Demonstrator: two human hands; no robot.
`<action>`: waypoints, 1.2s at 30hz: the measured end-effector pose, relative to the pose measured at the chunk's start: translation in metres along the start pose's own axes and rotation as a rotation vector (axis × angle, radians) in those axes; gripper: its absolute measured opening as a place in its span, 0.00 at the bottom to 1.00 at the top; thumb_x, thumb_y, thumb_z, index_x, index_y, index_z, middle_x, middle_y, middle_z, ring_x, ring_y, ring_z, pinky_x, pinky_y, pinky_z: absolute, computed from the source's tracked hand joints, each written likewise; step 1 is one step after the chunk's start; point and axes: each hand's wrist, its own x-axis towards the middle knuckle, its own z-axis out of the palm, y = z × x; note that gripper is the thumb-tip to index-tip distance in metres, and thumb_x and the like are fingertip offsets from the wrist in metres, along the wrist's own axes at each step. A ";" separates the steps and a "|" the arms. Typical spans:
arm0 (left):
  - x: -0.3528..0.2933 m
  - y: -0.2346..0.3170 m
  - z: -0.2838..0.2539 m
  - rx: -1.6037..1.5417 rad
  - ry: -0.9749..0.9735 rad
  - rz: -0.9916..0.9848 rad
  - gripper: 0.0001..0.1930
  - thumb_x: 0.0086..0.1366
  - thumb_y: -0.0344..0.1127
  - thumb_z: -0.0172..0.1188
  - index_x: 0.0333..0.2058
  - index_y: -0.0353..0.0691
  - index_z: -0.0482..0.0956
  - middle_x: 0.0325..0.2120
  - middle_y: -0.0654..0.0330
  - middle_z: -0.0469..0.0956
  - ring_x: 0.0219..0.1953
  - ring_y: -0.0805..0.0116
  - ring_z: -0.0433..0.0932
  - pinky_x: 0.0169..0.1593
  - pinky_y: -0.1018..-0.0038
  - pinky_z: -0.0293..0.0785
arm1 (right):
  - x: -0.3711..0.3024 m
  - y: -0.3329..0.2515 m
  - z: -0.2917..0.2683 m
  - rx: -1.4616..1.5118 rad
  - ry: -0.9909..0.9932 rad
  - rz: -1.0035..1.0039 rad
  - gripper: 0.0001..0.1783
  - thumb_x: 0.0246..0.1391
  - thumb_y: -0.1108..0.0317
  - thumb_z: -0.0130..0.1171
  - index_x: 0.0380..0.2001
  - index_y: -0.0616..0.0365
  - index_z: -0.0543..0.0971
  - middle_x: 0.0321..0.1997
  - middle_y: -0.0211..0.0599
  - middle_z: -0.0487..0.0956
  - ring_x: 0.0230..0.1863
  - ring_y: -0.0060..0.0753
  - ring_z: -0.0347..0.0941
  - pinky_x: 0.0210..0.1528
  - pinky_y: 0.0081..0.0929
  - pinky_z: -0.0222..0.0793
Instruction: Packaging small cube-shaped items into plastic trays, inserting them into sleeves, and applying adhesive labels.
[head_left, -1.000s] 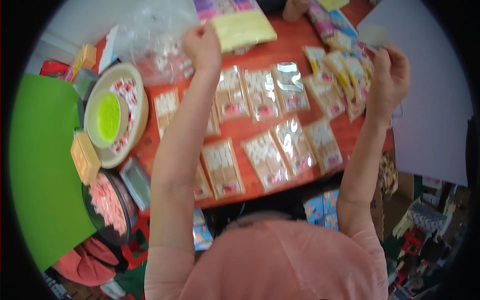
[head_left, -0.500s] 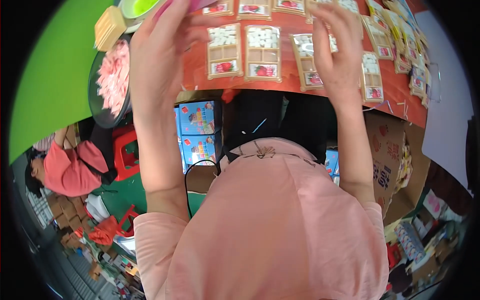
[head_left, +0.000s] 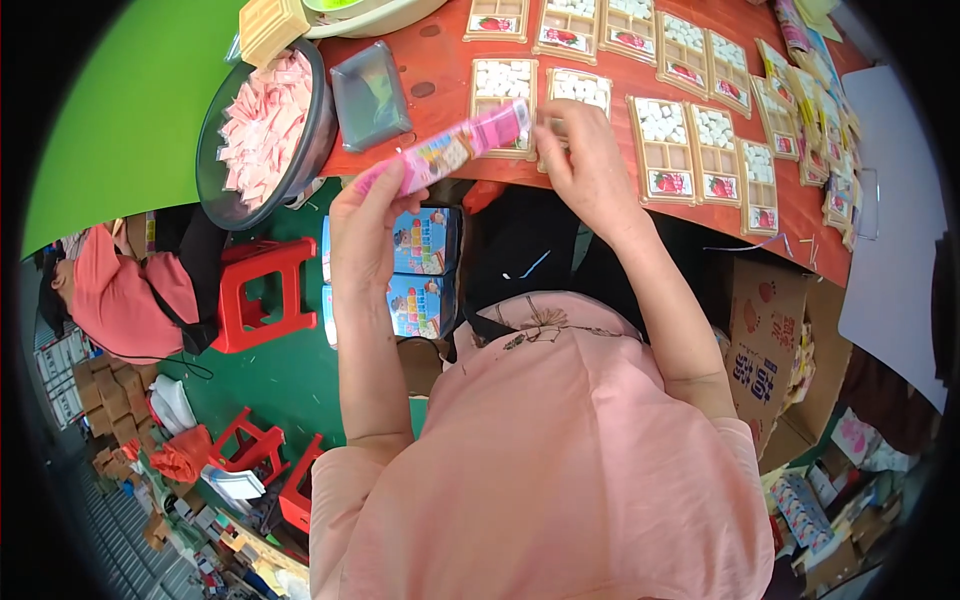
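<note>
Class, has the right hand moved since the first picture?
Yes, leftward: the right hand was at the right side of the packet pile and is now well to its left.

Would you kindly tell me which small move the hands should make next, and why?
Probably have the right hand pinch the right end of the pink packet: the left hand holds its left end, and the right hand is close beside the other, though whether it touches is unclear.
</note>
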 end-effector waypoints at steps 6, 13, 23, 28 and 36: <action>0.011 -0.010 0.004 0.663 -0.373 0.365 0.05 0.60 0.29 0.64 0.33 0.34 0.85 0.53 0.55 0.78 0.54 0.67 0.74 0.55 0.72 0.69 | -0.001 0.006 -0.011 -0.642 -0.004 -0.335 0.14 0.55 0.70 0.61 0.45 0.58 0.76 0.48 0.39 0.77 0.52 0.45 0.71 0.54 0.40 0.62; 0.013 -0.040 0.018 0.870 -0.423 0.518 0.07 0.57 0.31 0.67 0.29 0.32 0.83 0.58 0.51 0.75 0.63 0.52 0.68 0.64 0.61 0.62 | 0.047 -0.007 0.014 -0.493 0.018 -0.375 0.17 0.57 0.70 0.59 0.50 0.61 0.76 0.55 0.47 0.75 0.60 0.52 0.68 0.61 0.48 0.62; -0.001 -0.027 -0.007 0.570 -0.388 0.192 0.06 0.59 0.29 0.65 0.32 0.31 0.82 0.48 0.53 0.80 0.50 0.63 0.79 0.53 0.70 0.72 | 0.055 0.012 0.083 -0.800 0.013 -0.351 0.23 0.62 0.62 0.53 0.57 0.61 0.72 0.63 0.53 0.69 0.67 0.54 0.62 0.66 0.50 0.57; -0.001 -0.014 -0.035 0.136 -0.489 0.039 0.04 0.60 0.26 0.63 0.33 0.32 0.84 0.46 0.48 0.80 0.49 0.60 0.79 0.53 0.68 0.73 | 0.052 -0.012 0.071 -0.729 -0.030 -0.299 0.20 0.59 0.65 0.56 0.53 0.61 0.75 0.55 0.51 0.72 0.58 0.51 0.68 0.59 0.49 0.62; -0.004 -0.014 -0.042 0.046 -0.612 0.082 0.05 0.59 0.29 0.65 0.35 0.37 0.85 0.49 0.42 0.78 0.49 0.54 0.79 0.54 0.62 0.73 | 0.017 0.012 0.023 -0.722 0.076 -0.264 0.21 0.55 0.71 0.57 0.53 0.58 0.72 0.56 0.46 0.72 0.61 0.50 0.65 0.61 0.49 0.57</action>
